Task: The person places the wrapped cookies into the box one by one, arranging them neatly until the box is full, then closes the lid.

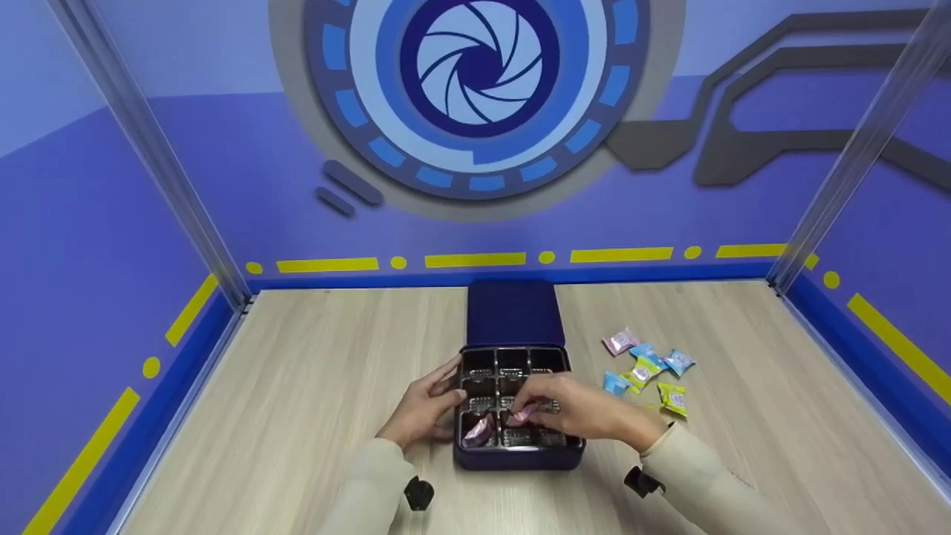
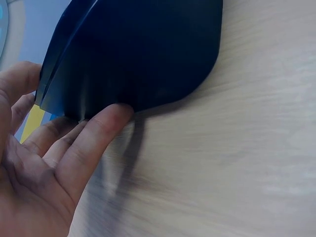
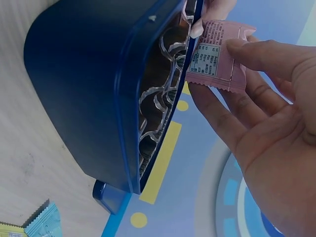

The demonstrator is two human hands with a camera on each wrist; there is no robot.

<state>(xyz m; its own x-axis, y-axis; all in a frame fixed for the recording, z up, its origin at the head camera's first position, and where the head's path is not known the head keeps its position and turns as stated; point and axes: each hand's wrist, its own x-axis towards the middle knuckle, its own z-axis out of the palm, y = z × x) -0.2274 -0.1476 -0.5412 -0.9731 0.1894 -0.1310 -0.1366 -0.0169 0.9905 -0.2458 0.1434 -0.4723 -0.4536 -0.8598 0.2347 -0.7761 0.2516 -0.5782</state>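
Note:
A dark blue tin box [image 1: 517, 459] stands on the table with its lid [image 1: 514, 313] laid back behind it. Inside is a clear plastic tray [image 1: 495, 383] split into compartments. One pink wrapped candy [image 1: 478, 431] lies in the front-left compartment. My left hand [image 1: 425, 409] rests against the box's left side, thumb up at the rim, fingers [image 2: 98, 131] fairly straight along the wall. Between thumb and fingers my right hand [image 1: 587, 409] pinches another pink wrapped candy [image 3: 212, 57], over the front middle compartment.
To the right of the box lie several loose wrapped candies: a pink one [image 1: 620, 341], blue ones [image 1: 678, 362] and yellow-green ones [image 1: 673, 399]. Blue panels with metal corner posts [image 1: 171, 163] enclose the wooden table [image 1: 327, 357] at the back and sides.

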